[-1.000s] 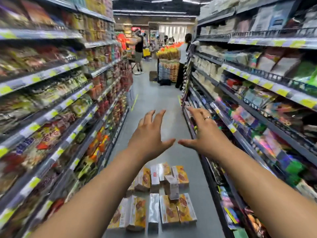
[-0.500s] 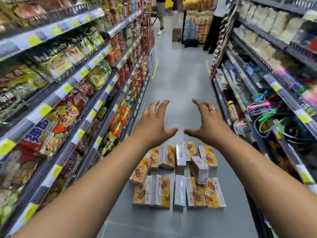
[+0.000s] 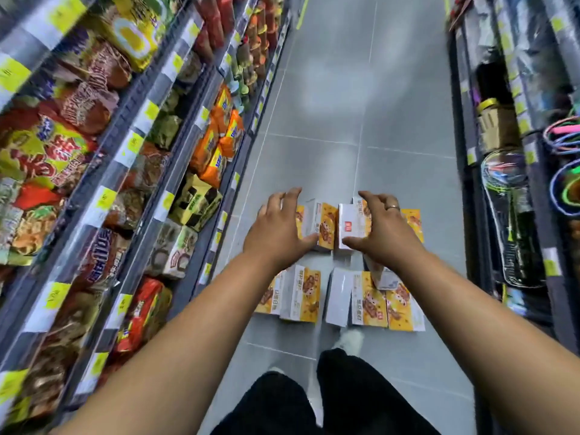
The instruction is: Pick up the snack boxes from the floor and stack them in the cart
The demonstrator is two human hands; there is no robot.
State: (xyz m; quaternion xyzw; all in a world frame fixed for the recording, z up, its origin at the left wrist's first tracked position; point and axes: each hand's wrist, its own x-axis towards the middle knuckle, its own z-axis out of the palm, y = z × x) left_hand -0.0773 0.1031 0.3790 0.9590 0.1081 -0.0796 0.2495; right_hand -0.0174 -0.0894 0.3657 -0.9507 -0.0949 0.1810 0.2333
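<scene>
Several yellow-and-white snack boxes lie in two rows on the grey aisle floor. The far row (image 3: 326,224) sits partly under my hands; the near row (image 3: 370,299) lies just ahead of my feet. My left hand (image 3: 277,230) hovers over the far row's left end, fingers spread and holding nothing. My right hand (image 3: 381,229), with a ring on it, is spread over the far row's right end. Whether the fingers touch the boxes I cannot tell. No cart is in view.
Shelves of snack bags (image 3: 94,171) line the left side of the aisle. Dark shelving with rackets and coloured hoops (image 3: 514,215) runs along the right. My black trousers (image 3: 314,400) and a white shoe (image 3: 350,339) show at the bottom. Grey tiled floor (image 3: 345,98) stretches ahead.
The view has tipped down toward the floor. Both hands have dropped from in front of me to just over the far row of boxes, still spread.
</scene>
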